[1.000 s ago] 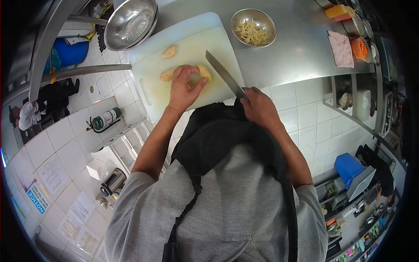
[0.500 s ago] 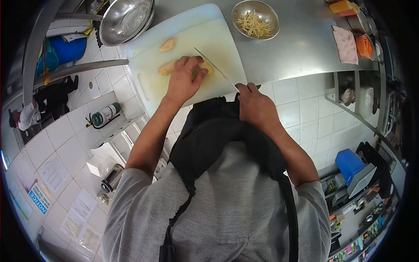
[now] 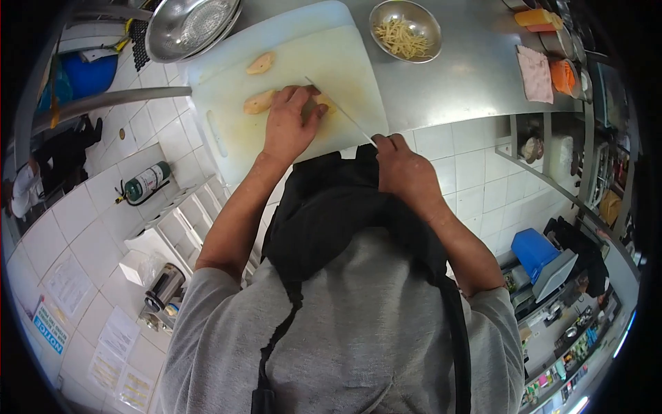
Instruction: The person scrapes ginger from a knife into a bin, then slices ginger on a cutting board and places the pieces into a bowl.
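A pale cutting board (image 3: 227, 86) lies on the steel counter. My left hand (image 3: 289, 124) is bent over a pale yellowish root piece (image 3: 259, 102), whose left end sticks out past the fingers. Its fingertips rest beside the knife blade, with yellowish slices partly hidden there. In my right hand (image 3: 405, 167) is the handle of a knife (image 3: 343, 112); the thin blade slants up and left across the board to the left fingertips. A second root piece (image 3: 261, 63) lies higher on the board.
Right of the board, a steel bowl (image 3: 433, 31) holds pale thin strips. Perforated steel bowls (image 3: 196, 31) sit at upper left. A pink cloth (image 3: 535, 74) lies near containers at the counter's right end. People are at both far sides.
The view has shifted slightly, moving the surroundings left. Both hands stay near the same places, left on the root piece and right on the knife.
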Tool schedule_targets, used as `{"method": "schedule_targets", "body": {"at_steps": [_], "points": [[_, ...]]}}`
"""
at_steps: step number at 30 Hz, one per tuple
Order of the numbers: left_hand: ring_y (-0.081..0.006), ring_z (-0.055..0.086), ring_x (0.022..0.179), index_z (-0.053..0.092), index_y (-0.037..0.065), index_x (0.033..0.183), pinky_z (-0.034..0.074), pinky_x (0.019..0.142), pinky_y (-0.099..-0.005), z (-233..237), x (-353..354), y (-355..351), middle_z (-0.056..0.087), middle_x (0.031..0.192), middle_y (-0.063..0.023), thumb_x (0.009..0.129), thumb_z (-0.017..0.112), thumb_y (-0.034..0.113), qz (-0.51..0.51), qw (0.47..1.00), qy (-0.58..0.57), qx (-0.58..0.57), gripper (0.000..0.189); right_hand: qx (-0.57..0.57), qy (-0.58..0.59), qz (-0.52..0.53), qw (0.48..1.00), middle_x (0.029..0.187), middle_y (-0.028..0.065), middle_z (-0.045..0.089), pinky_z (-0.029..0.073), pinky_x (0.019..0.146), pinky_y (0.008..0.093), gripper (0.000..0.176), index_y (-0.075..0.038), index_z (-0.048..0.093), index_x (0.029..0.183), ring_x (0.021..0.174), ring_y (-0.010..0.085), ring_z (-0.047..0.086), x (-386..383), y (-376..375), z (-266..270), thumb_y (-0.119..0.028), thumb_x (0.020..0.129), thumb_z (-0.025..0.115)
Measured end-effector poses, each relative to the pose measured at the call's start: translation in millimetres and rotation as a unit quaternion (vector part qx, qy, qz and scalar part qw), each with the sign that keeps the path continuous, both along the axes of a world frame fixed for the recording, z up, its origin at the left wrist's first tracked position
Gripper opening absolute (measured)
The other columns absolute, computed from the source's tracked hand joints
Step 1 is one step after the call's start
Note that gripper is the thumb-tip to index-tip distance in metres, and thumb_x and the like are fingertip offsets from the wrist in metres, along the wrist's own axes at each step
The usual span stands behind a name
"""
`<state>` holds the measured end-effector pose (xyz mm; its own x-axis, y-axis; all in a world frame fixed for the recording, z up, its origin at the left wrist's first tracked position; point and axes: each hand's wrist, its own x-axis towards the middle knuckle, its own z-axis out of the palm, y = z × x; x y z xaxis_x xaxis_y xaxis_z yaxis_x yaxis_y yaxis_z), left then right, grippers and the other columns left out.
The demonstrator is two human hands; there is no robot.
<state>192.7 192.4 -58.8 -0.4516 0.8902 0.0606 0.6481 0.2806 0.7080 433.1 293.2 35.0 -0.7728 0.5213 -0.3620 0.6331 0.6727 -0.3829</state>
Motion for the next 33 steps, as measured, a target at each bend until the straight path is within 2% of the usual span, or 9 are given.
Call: {"method": "schedule_targets", "body": {"at_steps": [4, 6, 12, 15, 28, 29, 30, 31, 33], "points": [[-0.0415, 0.065, 0.112, 0.073, 0.006, 0.117, 0.054, 0.098, -0.0512, -4, 2, 0, 0.073, 0.117, -0.0158, 0.09, 0.083, 0.014, 0.018, 1.0, -0.006, 0.003, 0.03, 0.008, 0.007, 0.001, 1.0, 0.109, 0.0239, 0.066, 0.066, 0.069, 0.0494, 0.03, 0.001, 0.06, 0.121, 0.081, 0.0427, 0.077, -6, -3, 5, -0.006, 0.092, 0.062], [-0.0421, 0.065, 0.11, 0.073, 0.005, 0.118, 0.054, 0.095, -0.0513, -5, 2, 0, 0.073, 0.117, -0.0159, 0.09, 0.084, 0.013, 0.009, 1.0, -0.014, 0.004, 0.031, -0.035, -0.038, -0.001, 0.999, 0.118, 0.0236, 0.066, 0.065, 0.073, 0.0507, 0.041, -0.002, 0.059, 0.135, 0.083, 0.0426, 0.077, -13, -2, 11, -0.007, 0.094, 0.063], [-0.0406, 0.065, 0.11, 0.073, 0.004, 0.123, 0.057, 0.088, -0.0476, -8, 3, 0, 0.072, 0.119, -0.0159, 0.091, 0.084, 0.013, 0.025, 0.999, -0.016, -0.016, 0.035, -0.039, -0.031, 0.015, 0.999, 0.115, 0.0245, 0.065, 0.065, 0.069, 0.0491, 0.042, 0.003, 0.057, 0.132, 0.078, 0.0414, 0.076, -22, 0, 3, -0.005, 0.092, 0.062], [-0.0407, 0.065, 0.111, 0.073, 0.005, 0.124, 0.056, 0.089, -0.0482, -2, 6, 0, 0.072, 0.12, -0.0159, 0.093, 0.083, 0.014, 0.045, 0.997, -0.053, -0.02, 0.034, -0.046, -0.018, 0.022, 0.999, 0.115, 0.0243, 0.064, 0.065, 0.069, 0.0489, 0.042, 0.003, 0.057, 0.132, 0.078, 0.0408, 0.076, -15, 1, 11, -0.004, 0.091, 0.062], [-0.0401, 0.064, 0.112, 0.073, 0.005, 0.123, 0.055, 0.094, -0.0485, -8, 7, -1, 0.073, 0.118, -0.0153, 0.094, 0.083, 0.013, 0.04, 0.999, -0.027, -0.009, 0.032, -0.032, -0.013, 0.027, 0.999, 0.112, 0.0242, 0.065, 0.064, 0.065, 0.0489, 0.039, 0.004, 0.058, 0.131, 0.074, 0.0406, 0.076, -4, -1, 12, -0.005, 0.093, 0.06], [-0.0381, 0.066, 0.108, 0.071, 0.003, 0.121, 0.056, 0.083, -0.045, -8, 6, -1, 0.071, 0.115, -0.0154, 0.093, 0.081, 0.01, 0.031, 0.999, -0.004, 0.008, 0.031, -0.032, -0.013, 0.028, 0.999, 0.112, 0.0242, 0.065, 0.064, 0.065, 0.0489, 0.039, 0.004, 0.058, 0.131, 0.074, 0.0406, 0.076, -8, 0, 8, -0.005, 0.093, 0.06], [-0.0361, 0.067, 0.104, 0.069, 0.001, 0.119, 0.057, 0.072, -0.0415, -8, 6, 0, 0.069, 0.112, -0.0155, 0.092, 0.078, 0.007, 0.021, 0.999, 0.019, 0.025, 0.029, -0.016, 0.007, 0.033, 0.999, 0.108, 0.0245, 0.066, 0.065, 0.064, 0.0456, 0.029, 0.004, 0.059, 0.122, 0.073, 0.0392, 0.077, -14, 1, 4, -0.006, 0.095, 0.06], [-0.0361, 0.067, 0.104, 0.069, 0.001, 0.119, 0.057, 0.072, -0.0415, -9, 6, 0, 0.069, 0.112, -0.0155, 0.092, 0.078, 0.007, 0.021, 0.999, 0.019, 0.025, 0.029, 0.001, 0.026, 0.039, 0.999, 0.105, 0.0247, 0.067, 0.065, 0.063, 0.0424, 0.021, 0.005, 0.06, 0.112, 0.071, 0.0378, 0.077, -16, 1, 2, -0.007, 0.096, 0.059], [-0.036, 0.068, 0.105, 0.07, 0.002, 0.119, 0.057, 0.071, -0.0413, -10, 5, -1, 0.07, 0.114, -0.0153, 0.092, 0.078, 0.007, 0.025, 0.999, 0.009, 0.021, 0.029, 0.004, 0.029, 0.036, 0.999, 0.104, 0.0245, 0.067, 0.065, 0.064, 0.0425, 0.02, 0.005, 0.06, 0.112, 0.072, 0.0378, 0.077, -16, 0, 3, -0.007, 0.095, 0.059]]}}
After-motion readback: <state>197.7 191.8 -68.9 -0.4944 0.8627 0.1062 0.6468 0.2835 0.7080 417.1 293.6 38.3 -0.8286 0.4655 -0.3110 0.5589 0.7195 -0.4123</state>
